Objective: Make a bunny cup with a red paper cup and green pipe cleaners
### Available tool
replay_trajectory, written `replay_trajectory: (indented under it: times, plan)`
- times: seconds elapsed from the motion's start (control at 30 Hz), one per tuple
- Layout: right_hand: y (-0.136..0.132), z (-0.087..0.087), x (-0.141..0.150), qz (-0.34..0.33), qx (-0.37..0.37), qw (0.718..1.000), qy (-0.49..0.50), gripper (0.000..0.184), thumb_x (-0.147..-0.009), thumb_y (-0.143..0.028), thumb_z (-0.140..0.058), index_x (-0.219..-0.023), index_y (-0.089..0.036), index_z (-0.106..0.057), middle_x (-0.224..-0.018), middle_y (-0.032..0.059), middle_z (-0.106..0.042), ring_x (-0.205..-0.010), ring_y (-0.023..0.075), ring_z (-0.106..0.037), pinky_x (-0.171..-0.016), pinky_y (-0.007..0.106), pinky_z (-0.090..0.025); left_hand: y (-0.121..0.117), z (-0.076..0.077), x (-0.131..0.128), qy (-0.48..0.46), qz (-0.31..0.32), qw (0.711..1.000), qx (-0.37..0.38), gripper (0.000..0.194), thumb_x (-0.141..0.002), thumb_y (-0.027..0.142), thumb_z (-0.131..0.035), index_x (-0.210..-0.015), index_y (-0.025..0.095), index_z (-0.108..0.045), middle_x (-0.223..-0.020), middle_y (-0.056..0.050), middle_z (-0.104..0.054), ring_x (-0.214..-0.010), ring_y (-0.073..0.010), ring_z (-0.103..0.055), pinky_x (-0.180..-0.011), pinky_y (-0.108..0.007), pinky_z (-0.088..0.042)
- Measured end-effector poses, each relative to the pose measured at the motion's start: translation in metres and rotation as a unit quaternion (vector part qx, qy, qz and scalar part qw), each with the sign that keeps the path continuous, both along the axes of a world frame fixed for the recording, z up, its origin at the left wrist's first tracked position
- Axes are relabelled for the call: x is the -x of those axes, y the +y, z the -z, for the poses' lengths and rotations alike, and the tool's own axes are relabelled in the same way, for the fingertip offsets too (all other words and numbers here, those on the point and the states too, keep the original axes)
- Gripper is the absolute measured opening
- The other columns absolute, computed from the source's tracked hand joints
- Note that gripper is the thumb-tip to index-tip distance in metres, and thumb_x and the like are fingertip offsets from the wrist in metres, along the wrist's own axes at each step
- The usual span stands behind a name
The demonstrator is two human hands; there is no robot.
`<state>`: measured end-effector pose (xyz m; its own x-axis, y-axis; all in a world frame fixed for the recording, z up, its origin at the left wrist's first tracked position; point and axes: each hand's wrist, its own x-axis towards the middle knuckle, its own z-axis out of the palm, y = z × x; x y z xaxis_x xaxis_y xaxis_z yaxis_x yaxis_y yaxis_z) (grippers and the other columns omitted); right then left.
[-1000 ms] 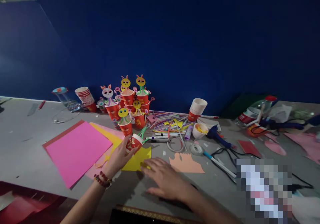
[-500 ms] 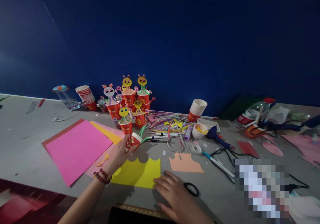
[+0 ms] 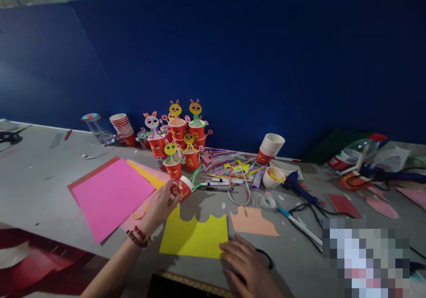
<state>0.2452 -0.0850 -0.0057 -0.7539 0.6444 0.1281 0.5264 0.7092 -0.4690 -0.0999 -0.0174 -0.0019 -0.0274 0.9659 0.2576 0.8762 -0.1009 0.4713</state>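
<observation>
With its open end facing right, a red paper cup lies on its side, green strips coming out of it. My left hand has its fingers closed around the cup's bottom end. Below it is a yellow paper sheet with a scalloped top edge. Spread flat, my right hand rests at the sheet's right corner. A pair of black-handled scissors is partly hidden beneath that hand. A peach paper offcut lies above the right hand.
Behind the cup stand several red cups with paper animal heads. Pink paper lies left. Straws and pens, a tape roll, stacked cups, a blue glue gun and a bottle spread rightward before a blue wall.
The view has shifted, so the table's things appear farther right. My right hand covers more of the scissors than before. My left hand stays at the cup.
</observation>
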Motion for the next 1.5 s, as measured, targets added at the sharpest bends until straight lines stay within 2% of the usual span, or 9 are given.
replay_trajectory:
  times: [0.17,0.57,0.9,0.97,1.07,1.17,1.23,1.4,1.5]
  plan:
    - [0.003,-0.004,-0.005,-0.001,-0.040,0.999,0.025,0.028,-0.090,-0.020,-0.058,-0.115,-0.025,-0.068,-0.124,0.0048,-0.072,-0.114,0.0238,-0.065,-0.110,0.040,-0.043,0.008,0.001,0.001,-0.002,0.018,0.999,-0.049,0.053,-0.094,0.039,-0.051,-0.142,0.019,-0.037,-0.135,-0.016,-0.060,-0.121,-0.0301,-0.060,-0.096,-0.042,-0.051]
    - [0.008,-0.001,-0.014,0.034,-0.152,0.987,0.047,0.033,-0.085,-0.018,-0.062,-0.117,-0.024,-0.068,-0.114,0.0048,-0.075,-0.106,0.0223,-0.069,-0.098,0.033,-0.054,0.009,0.010,0.005,0.046,0.004,0.996,-0.072,0.049,-0.094,0.036,-0.051,-0.138,0.018,-0.040,-0.129,-0.017,-0.064,-0.117,-0.0312,-0.063,-0.092,-0.044,-0.055]
    - [0.008,0.001,-0.016,0.016,-0.095,0.995,0.035,0.030,-0.088,-0.021,-0.062,-0.118,-0.025,-0.067,-0.121,0.0057,-0.073,-0.112,0.0221,-0.067,-0.107,0.037,-0.048,-0.002,-0.008,-0.010,0.074,0.028,0.984,-0.162,0.049,-0.093,0.030,-0.057,-0.138,0.020,-0.043,-0.137,-0.016,-0.054,-0.131,-0.0335,-0.048,-0.106,-0.053,-0.046]
    - [0.007,0.001,-0.012,0.013,-0.078,0.996,0.030,0.031,-0.089,-0.020,-0.060,-0.119,-0.024,-0.067,-0.122,0.0062,-0.072,-0.114,0.0225,-0.066,-0.109,0.040,-0.046,-0.011,-0.012,-0.022,0.080,0.060,0.981,-0.164,0.050,-0.092,0.029,-0.057,-0.140,0.021,-0.043,-0.141,-0.015,-0.052,-0.136,-0.0336,-0.043,-0.108,-0.055,-0.043]
    - [0.005,-0.001,-0.003,0.017,-0.058,0.998,0.026,0.030,-0.090,-0.019,-0.059,-0.119,-0.023,-0.067,-0.122,0.0071,-0.072,-0.114,0.0232,-0.065,-0.109,0.043,-0.045,-0.026,-0.014,-0.045,0.089,0.166,0.974,-0.127,0.051,-0.092,0.026,-0.056,-0.141,0.021,-0.042,-0.144,-0.014,-0.051,-0.140,-0.0312,-0.039,-0.113,-0.053,-0.038]
    - [0.004,-0.003,0.003,0.020,-0.043,0.999,0.027,0.031,-0.090,-0.019,-0.060,-0.119,-0.022,-0.066,-0.122,0.0070,-0.072,-0.115,0.0235,-0.065,-0.110,0.045,-0.044,-0.037,-0.013,-0.066,0.117,0.283,0.950,-0.064,0.055,-0.092,0.028,-0.054,-0.145,0.020,-0.040,-0.147,-0.012,-0.051,-0.142,-0.0287,-0.037,-0.116,-0.052,-0.034]
    - [0.003,-0.004,0.005,0.021,-0.035,0.999,0.026,0.032,-0.089,-0.018,-0.061,-0.120,-0.022,-0.066,-0.122,0.0070,-0.072,-0.115,0.0235,-0.064,-0.110,0.044,-0.043,-0.038,-0.012,-0.070,0.150,0.318,0.935,-0.049,0.057,-0.091,0.030,-0.056,-0.146,0.021,-0.040,-0.150,-0.009,-0.048,-0.144,-0.0290,-0.034,-0.119,-0.056,-0.027]
    - [0.003,-0.004,0.002,0.032,-0.034,0.999,0.023,0.032,-0.088,-0.016,-0.060,-0.119,-0.021,-0.066,-0.124,0.0086,-0.071,-0.116,0.0243,-0.064,-0.110,0.045,-0.043,-0.026,-0.018,-0.050,0.172,0.201,0.961,-0.078,0.043,-0.093,0.028,-0.054,-0.135,0.024,-0.054,-0.147,-0.010,-0.052,-0.141,-0.0306,-0.038,-0.118,-0.060,-0.023]
    - [0.002,-0.001,0.000,0.030,-0.036,0.999,0.024,0.030,-0.091,-0.020,-0.059,-0.120,-0.022,-0.065,-0.123,0.0078,-0.071,-0.116,0.0239,-0.064,-0.111,0.045,-0.043,-0.021,-0.029,-0.030,0.153,0.204,0.961,-0.105,0.036,-0.092,0.028,-0.057,-0.128,0.026,-0.061,-0.148,-0.011,-0.050,-0.138,-0.0315,-0.042,-0.115,-0.058,-0.032]
